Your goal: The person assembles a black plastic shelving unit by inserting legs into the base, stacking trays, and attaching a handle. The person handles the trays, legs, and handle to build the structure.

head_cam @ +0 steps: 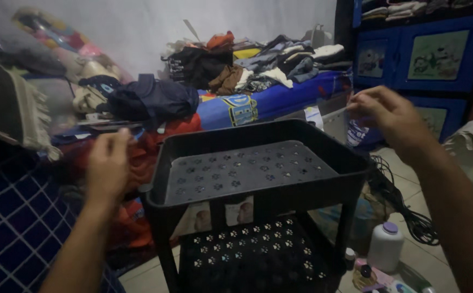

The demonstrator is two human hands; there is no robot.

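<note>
- Both grips are raised above a black plastic shelf rack with perforated trays [258, 168], one to either side of it, neither touching it.
- Left hand [108, 165] hovers just outside the rack's left edge with the fingers curled and thumb and forefinger pressed together near the top; whether anything lies between them I cannot tell, since the light is dim and the hand blurred.
- Right hand [388, 116] is held higher, beyond the rack's far right corner, fingertips pinched together on what looks like a thin pale thread or strip [350, 106]; it is too fine to identify with certainty.
- Hands held level and apart like this suggest something thin may be stretched between them, though no line is visible across the gap.
- Rack's top tray is bare; its lower tray sits directly beneath, with two small pale cards or pictures [220, 214] against the front rail between the tiers.
- On the tiled floor by the rack's right legs stand a white plastic bottle with a lilac cap [384, 247] and some smaller containers, beside a tangle of black cable [404, 209].
- Behind the rack, a bed with a blue printed sheet [269, 103] carries a heap of mixed clothing [258, 65]; a blue cabinet [415, 51] stands at the far right.
</note>
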